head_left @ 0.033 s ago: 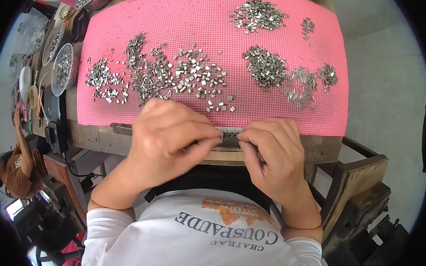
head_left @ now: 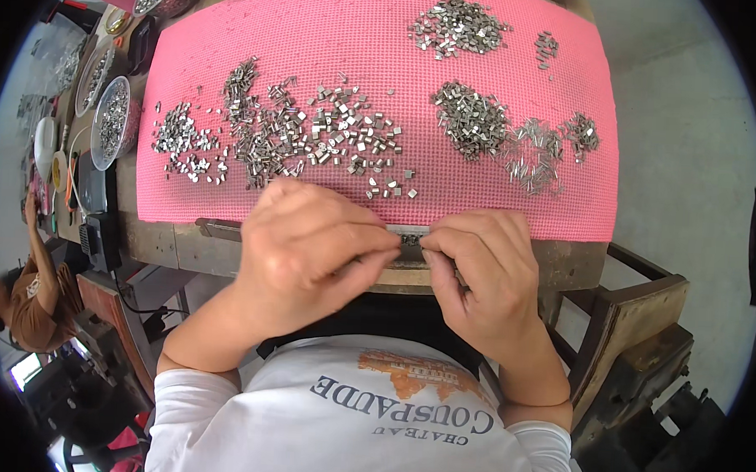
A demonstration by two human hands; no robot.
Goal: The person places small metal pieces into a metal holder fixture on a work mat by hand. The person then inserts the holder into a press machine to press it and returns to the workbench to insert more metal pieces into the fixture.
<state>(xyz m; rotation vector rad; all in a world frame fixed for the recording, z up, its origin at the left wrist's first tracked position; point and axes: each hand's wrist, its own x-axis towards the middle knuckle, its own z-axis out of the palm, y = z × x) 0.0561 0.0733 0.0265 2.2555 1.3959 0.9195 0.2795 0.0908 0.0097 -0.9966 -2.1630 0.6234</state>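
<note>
Standing at left, a clear bowl (head_left: 132,130) of metal bits, apparently spare stock. Pink mat (head_left: 319,31), its weave probably checking slides; metal piles (head_left: 254,138) spread within reach. Left hand (head_left: 297,249), fingertips pinched, any piece gripped hidden from me. Dark metal strip (head_left: 411,239) between hands, at the edge of the wooden table (head_left: 579,263), seemingly for steadiness. Right hand (head_left: 488,270), likewise pinched, contents unclear. Grey floor (head_left: 677,148), far right.
</note>
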